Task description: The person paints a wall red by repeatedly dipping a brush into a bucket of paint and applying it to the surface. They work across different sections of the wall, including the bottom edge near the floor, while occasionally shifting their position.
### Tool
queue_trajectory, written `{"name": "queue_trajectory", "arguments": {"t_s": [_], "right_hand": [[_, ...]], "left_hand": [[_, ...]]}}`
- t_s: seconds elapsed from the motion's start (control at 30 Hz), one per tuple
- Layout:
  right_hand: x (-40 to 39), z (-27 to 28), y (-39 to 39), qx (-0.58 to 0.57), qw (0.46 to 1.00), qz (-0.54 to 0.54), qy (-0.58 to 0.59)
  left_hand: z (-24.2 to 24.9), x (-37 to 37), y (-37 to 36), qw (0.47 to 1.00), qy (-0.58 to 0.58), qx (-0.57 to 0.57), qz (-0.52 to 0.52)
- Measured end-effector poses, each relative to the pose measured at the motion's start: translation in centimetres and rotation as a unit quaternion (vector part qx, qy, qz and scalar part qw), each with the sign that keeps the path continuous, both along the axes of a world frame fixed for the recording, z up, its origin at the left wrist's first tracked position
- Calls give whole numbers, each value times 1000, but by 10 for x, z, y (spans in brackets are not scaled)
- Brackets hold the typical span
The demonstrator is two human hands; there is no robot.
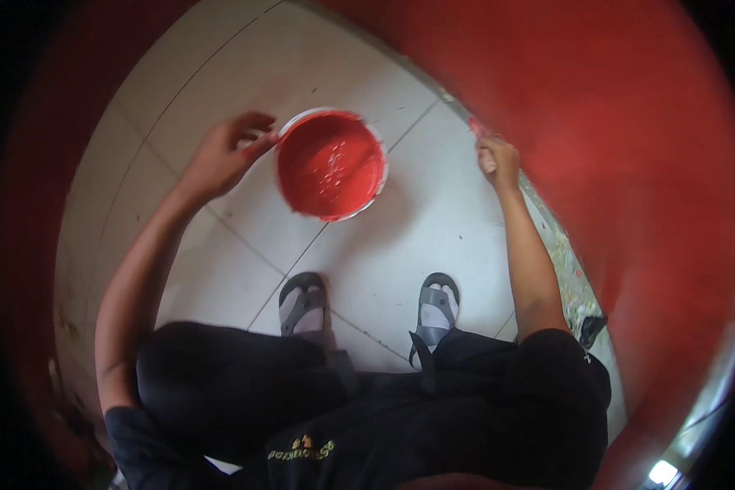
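Observation:
My left hand (pixel 224 155) grips the rim of a white bucket (pixel 331 165) filled with red paint, holding it above the tiled floor at its left edge. My right hand (pixel 496 159) is closed on a paintbrush (pixel 476 126) whose red-stained tip points up toward the red wall (pixel 629 163). The brush handle is hidden inside my fist.
A pale tiled floor (pixel 433 220) lies below me, with my two feet in grey sandals (pixel 302 302) (pixel 438 304). Red painted wall curves around the right and top. Paint spatter and a small dark object (pixel 590 328) lie along the wall's base.

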State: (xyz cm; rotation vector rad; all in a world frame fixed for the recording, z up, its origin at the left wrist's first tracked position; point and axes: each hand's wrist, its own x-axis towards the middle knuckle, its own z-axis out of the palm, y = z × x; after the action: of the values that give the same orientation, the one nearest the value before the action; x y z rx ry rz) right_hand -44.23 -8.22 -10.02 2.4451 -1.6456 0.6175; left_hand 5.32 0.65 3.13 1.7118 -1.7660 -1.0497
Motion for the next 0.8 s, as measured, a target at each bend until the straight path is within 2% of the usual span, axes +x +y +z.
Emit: {"name": "queue_trajectory", "arguments": {"t_s": [0.07, 0.13, 0.2, 0.27, 0.3, 0.33, 0.37, 0.4, 0.43, 0.5, 0.57, 0.63, 0.8], "right_hand": [[43, 44, -10, 13, 994, 64, -91], [97, 110, 0, 61, 967, 94, -228], [130, 153, 6, 165, 937, 74, -299], [161, 187, 26, 219, 916, 104, -320], [174, 193, 33, 266, 892, 129, -342], [184, 188, 35, 265, 892, 132, -341], [191, 177, 37, 262, 888, 190, -327], [198, 168, 40, 258, 880, 248, -312], [209, 160, 43, 261, 879, 251, -311], [233, 148, 52, 320, 895, 175, -258], [252, 132, 59, 333, 882, 177, -284], [264, 130, 64, 378, 861, 166, -298], [274, 99, 70, 363, 869, 167, -292]], "left_hand": [[-5, 3, -5, 1000, -3, 11, 22], [-15, 7, -12, 997, 35, -23, -64], [-13, 3, -14, 997, 52, -12, -54], [-11, 0, -15, 997, 66, -8, -51], [-10, 0, -15, 997, 17, -34, -60], [-11, 2, -17, 995, -32, -60, -70], [-16, 4, -18, 994, -60, -73, -60], [-19, 6, -19, 994, -60, -73, -57], [-22, 9, -20, 998, -35, -45, -40], [-23, 13, -20, 1000, -11, -17, -18], [-22, 17, -22, 999, 2, 43, 8], [-30, 21, -23, 999, 17, 46, 24], [-26, 28, -22, 991, 92, 88, 34]]}}
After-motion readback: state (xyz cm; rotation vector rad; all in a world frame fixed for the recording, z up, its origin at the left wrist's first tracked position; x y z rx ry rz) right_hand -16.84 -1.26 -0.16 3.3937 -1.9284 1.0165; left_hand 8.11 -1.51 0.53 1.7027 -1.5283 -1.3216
